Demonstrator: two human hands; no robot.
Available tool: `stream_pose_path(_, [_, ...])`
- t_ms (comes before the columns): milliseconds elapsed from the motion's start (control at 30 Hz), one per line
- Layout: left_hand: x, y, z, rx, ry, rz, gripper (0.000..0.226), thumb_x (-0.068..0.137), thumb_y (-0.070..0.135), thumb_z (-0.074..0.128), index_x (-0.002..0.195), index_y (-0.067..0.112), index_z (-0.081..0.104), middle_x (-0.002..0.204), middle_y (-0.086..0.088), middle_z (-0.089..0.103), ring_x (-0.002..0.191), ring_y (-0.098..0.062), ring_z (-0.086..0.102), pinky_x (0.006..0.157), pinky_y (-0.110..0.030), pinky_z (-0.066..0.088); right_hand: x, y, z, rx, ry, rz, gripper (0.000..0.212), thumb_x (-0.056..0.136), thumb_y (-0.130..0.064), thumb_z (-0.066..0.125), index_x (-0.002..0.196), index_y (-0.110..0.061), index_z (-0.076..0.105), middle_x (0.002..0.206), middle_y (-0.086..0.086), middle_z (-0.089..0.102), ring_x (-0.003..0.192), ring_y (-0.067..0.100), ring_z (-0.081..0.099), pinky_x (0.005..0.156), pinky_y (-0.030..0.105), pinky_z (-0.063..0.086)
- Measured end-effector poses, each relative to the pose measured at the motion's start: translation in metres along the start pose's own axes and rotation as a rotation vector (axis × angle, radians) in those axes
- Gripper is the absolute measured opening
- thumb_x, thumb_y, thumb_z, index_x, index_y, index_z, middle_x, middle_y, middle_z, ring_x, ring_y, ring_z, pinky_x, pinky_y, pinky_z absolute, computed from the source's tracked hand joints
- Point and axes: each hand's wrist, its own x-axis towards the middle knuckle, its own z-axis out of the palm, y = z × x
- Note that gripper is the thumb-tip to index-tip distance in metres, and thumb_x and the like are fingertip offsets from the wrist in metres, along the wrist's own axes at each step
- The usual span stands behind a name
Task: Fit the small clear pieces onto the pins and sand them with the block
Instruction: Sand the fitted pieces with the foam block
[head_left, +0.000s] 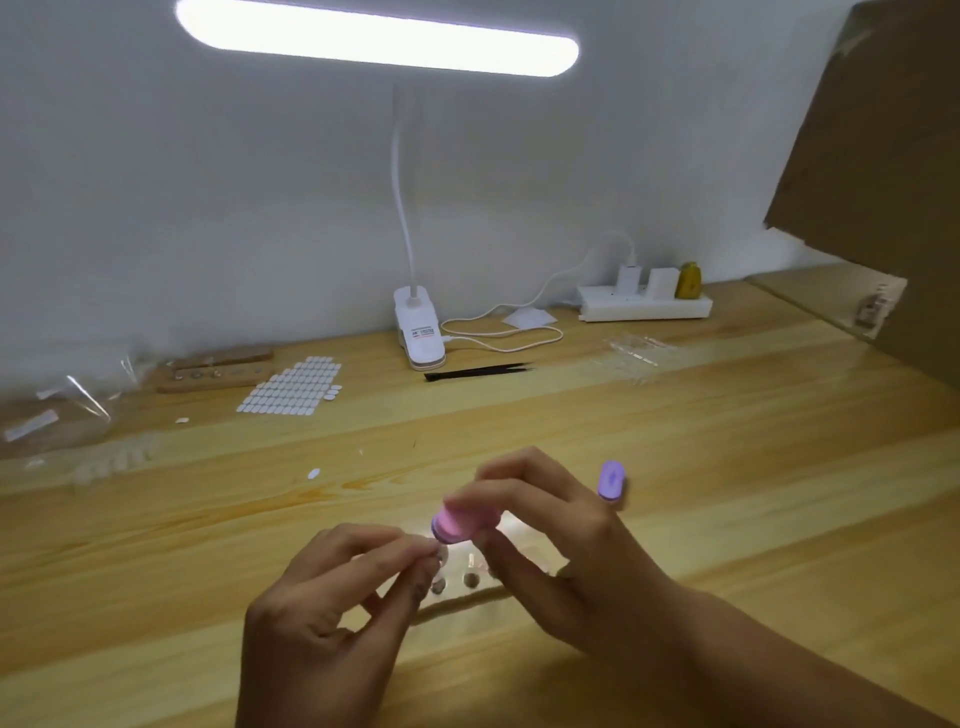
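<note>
Two hands are counted, both low in the middle over the light wooden desk (727, 457). The right hand (550, 556) is curled round one stubby pink sanding block with a purple end (457, 522), held between thumb and fingers just above a pale strip of pins (470, 590). Only two round pin heads can be made out on that strip; the rest is blocked by fingers. The left hand (332, 597) is closed down to a pinch, thumb and forefinger on a small pale bit (440, 552) right under the block's purple end. It's too blurred to be called a clear piece for sure.

One lilac oval thing (612, 480) is seen just past the right hand; whether it touches the hand can't be told.

Further back, on the left:
- two wooden pin strips (213, 378)
- one sheet of white oval stickers (291, 389), a few loose ovals beside it
- crumpled clear plastic bags (67, 405)

In the middle, one pair of black tweezers (478, 371) is laid in front of one white clip lamp (418, 332). Printing is seen on the clamp's label, but nothing can be read. To the right, one white power strip (644, 307) is loaded with two white plugs and one yellowish one. A brown cardboard sheet (872, 156) is propped at the far right.
</note>
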Motion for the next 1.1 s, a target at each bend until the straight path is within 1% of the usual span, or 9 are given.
stream_pose_path(133, [0.000, -0.001, -0.003, -0.050, -0.011, 0.015, 0.012, 0.072, 0.025, 0.078, 0.083, 0.031, 0.078, 0.083, 0.014, 0.067, 0.069, -0.005, 0.061, 0.060, -0.010, 0.044, -0.003, -0.008, 0.005, 0.055, -0.053, -0.070, 0.026, 0.091, 0.008, 0.062, 0.116, 0.003, 0.067, 0.107, 0.011, 0.058, 0.098, 0.014, 0.058, 0.086, 0.023, 0.048])
stream_pose_path(233, [0.001, 0.002, -0.002, -0.067, -0.001, 0.007, 0.016, 0.072, 0.020, 0.075, 0.083, 0.032, 0.078, 0.083, 0.015, 0.069, 0.069, -0.006, 0.063, 0.060, -0.011, 0.044, 0.000, -0.006, 0.000, 0.041, -0.026, 0.004, 0.026, 0.090, 0.008, 0.064, 0.115, 0.002, 0.068, 0.106, 0.010, 0.060, 0.099, 0.015, 0.061, 0.089, 0.023, 0.048])
stream_pose_path(400, [0.000, 0.006, -0.006, -0.187, -0.009, -0.111, 0.022, 0.071, 0.031, 0.076, 0.092, 0.033, 0.075, 0.083, 0.015, 0.074, 0.071, -0.010, 0.069, 0.060, -0.018, 0.050, -0.003, -0.010, 0.002, 0.086, -0.004, -0.044, 0.024, 0.092, 0.000, 0.061, 0.115, 0.000, 0.068, 0.104, 0.007, 0.060, 0.099, 0.018, 0.062, 0.087, 0.023, 0.047])
stream_pose_path(467, [0.000, 0.007, -0.007, -0.206, 0.016, -0.163, 0.022, 0.067, 0.032, 0.078, 0.089, 0.036, 0.075, 0.081, 0.016, 0.074, 0.070, -0.008, 0.070, 0.061, -0.017, 0.051, -0.004, -0.009, 0.005, 0.062, -0.033, -0.061, 0.025, 0.092, 0.001, 0.061, 0.115, -0.001, 0.068, 0.105, 0.008, 0.060, 0.098, 0.019, 0.062, 0.085, 0.025, 0.049])
stream_pose_path(533, [0.000, 0.006, -0.007, -0.210, 0.015, -0.207, 0.027, 0.064, 0.020, 0.088, 0.083, 0.035, 0.076, 0.076, 0.014, 0.074, 0.066, -0.004, 0.068, 0.060, -0.013, 0.050, -0.004, -0.006, 0.006, 0.036, -0.035, -0.038, 0.024, 0.092, -0.001, 0.060, 0.115, -0.002, 0.069, 0.106, 0.007, 0.060, 0.098, 0.018, 0.063, 0.083, 0.025, 0.050])
stream_pose_path(600, [0.001, 0.007, -0.006, -0.235, -0.008, -0.257, 0.029, 0.065, 0.009, 0.087, 0.077, 0.034, 0.076, 0.073, 0.011, 0.074, 0.062, -0.003, 0.068, 0.058, -0.012, 0.049, -0.005, -0.005, 0.008, 0.030, -0.028, -0.032, 0.024, 0.092, -0.001, 0.061, 0.115, -0.002, 0.069, 0.106, 0.007, 0.060, 0.098, 0.018, 0.063, 0.082, 0.025, 0.051])
stream_pose_path(767, [0.001, 0.006, -0.008, -0.531, -0.042, -0.454, 0.033, 0.055, 0.029, 0.090, 0.080, 0.026, 0.068, 0.076, -0.006, 0.074, 0.063, -0.014, 0.069, 0.056, -0.020, 0.052, -0.008, -0.005, 0.009, -0.017, -0.040, -0.100, 0.024, 0.095, -0.002, 0.060, 0.117, -0.002, 0.068, 0.107, 0.008, 0.059, 0.099, 0.020, 0.062, 0.084, 0.024, 0.048])
stream_pose_path(933, [0.001, 0.007, -0.007, -0.619, -0.100, -0.492, 0.030, 0.057, 0.023, 0.084, 0.073, 0.024, 0.059, 0.076, -0.012, 0.074, 0.065, -0.023, 0.069, 0.059, -0.026, 0.054, -0.002, 0.002, 0.005, -0.140, 0.065, -0.033, 0.024, 0.091, -0.001, 0.064, 0.114, -0.005, 0.070, 0.105, 0.005, 0.061, 0.100, 0.013, 0.062, 0.086, 0.024, 0.049])
stream_pose_path(1100, [0.002, 0.008, -0.010, -0.662, -0.101, -0.474, 0.037, 0.059, 0.021, 0.084, 0.067, 0.027, 0.049, 0.077, -0.011, 0.072, 0.063, -0.017, 0.064, 0.058, -0.023, 0.052, -0.008, -0.005, 0.007, -0.055, -0.030, -0.141, 0.023, 0.094, -0.006, 0.060, 0.115, -0.004, 0.069, 0.107, 0.007, 0.059, 0.098, 0.017, 0.062, 0.084, 0.023, 0.048])
